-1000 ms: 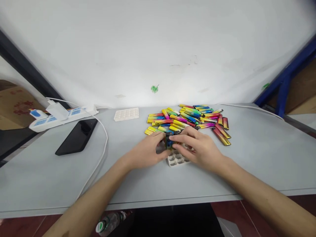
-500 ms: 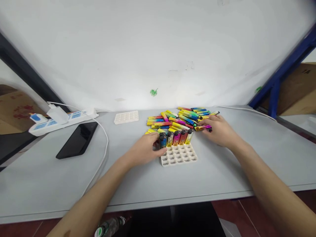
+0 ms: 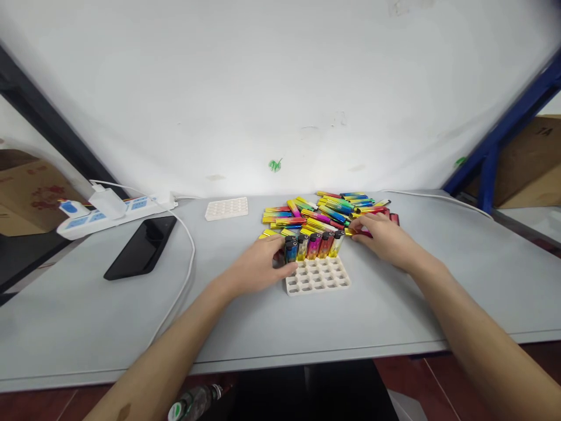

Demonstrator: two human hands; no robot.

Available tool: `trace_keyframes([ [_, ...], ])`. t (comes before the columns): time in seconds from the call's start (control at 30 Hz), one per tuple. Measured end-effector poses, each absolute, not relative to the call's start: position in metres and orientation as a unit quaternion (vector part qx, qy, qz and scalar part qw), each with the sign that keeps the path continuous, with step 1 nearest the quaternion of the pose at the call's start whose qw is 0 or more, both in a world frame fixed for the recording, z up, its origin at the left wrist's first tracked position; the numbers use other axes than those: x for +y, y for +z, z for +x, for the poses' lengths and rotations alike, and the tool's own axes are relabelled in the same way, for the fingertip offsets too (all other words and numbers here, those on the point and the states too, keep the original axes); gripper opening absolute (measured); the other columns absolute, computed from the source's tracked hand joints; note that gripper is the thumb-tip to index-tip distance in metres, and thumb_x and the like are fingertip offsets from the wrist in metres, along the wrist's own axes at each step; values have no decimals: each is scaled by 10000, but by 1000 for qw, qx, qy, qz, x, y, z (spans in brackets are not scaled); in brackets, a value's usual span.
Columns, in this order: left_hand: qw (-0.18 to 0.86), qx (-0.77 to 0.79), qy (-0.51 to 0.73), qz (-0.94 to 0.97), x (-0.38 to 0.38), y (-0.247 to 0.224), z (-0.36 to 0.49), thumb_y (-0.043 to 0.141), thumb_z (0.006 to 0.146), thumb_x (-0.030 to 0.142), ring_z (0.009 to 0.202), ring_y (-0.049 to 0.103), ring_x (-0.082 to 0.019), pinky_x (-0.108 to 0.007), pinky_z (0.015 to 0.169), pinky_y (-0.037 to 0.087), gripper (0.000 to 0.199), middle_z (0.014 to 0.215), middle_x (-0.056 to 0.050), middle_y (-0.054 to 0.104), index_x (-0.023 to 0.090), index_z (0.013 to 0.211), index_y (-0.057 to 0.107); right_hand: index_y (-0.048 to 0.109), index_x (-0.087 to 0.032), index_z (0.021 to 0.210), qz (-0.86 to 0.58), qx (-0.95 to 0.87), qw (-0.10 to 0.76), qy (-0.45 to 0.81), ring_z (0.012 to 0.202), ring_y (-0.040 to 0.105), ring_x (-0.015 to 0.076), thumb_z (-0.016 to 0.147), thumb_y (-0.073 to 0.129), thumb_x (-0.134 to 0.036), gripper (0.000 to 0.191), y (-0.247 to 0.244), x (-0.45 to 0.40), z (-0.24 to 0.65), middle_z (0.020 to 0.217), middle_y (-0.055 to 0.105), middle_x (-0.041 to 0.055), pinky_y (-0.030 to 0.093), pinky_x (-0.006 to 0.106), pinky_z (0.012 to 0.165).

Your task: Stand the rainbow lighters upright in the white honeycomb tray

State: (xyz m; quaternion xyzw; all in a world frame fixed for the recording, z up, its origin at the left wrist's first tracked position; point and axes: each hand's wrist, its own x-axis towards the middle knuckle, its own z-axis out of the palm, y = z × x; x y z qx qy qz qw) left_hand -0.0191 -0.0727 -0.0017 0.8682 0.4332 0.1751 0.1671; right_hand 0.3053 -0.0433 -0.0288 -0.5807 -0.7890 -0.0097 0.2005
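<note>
Beyond the far right corner of the tray (image 3: pixel 319 289), the nearer right hand (image 3: pixel 380 235) has its fingers closed around a lighter (image 3: pixel 349 231) lying crosswise, yellow end leftward. At the far left corner, the left hand (image 3: pixel 259 266) curves half-open around a blue lighter (image 3: pixel 291 252), grip unclear. Upright lighters (image 3: pixel 312 248) line the tray's far row; open holes show nearer.

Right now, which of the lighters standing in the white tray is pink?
The pink lighter in the tray: it stands directly between a pale lighter on its left and the red lighter on its right. No other upright one clearly shows pink.
</note>
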Motion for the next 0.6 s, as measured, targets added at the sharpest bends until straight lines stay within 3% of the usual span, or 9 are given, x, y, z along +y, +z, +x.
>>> trace_keyframes([
  [0.17,166,433,182,867,-74,-1,-19,563,858,430,706,510,-178,-301,626,383,294,789,-23,572,205,729,425,665,-224,933,-558,-797,233,-22,938,605,258,858,605,-305,126,-19,-48,299,1001,639,80,490,391,769],
  [0.3,159,431,172,871,-74,0,-19,553,866,427,707,502,-179,-303,627,381,293,796,-26,567,205,729,419,604,-230,913,-599,-715,362,-9,742,628,227,815,677,-399,208,-7,-56,290,850,660,47,491,380,666],
  [0.43,158,429,173,872,-74,-1,-19,554,867,435,717,513,-183,-307,639,386,295,800,-29,574,202,737,427,532,-252,896,-604,-575,526,170,739,689,250,778,720,-471,312,-4,-58,286,787,703,43,545,412,670],
  [0.6,161,426,172,873,-74,0,-19,551,871,445,746,531,-192,-316,659,404,286,836,-38,592,197,766,458,592,-244,807,-521,-486,581,394,850,713,230,785,730,-380,195,-9,-53,285,834,704,31,598,424,840],
])
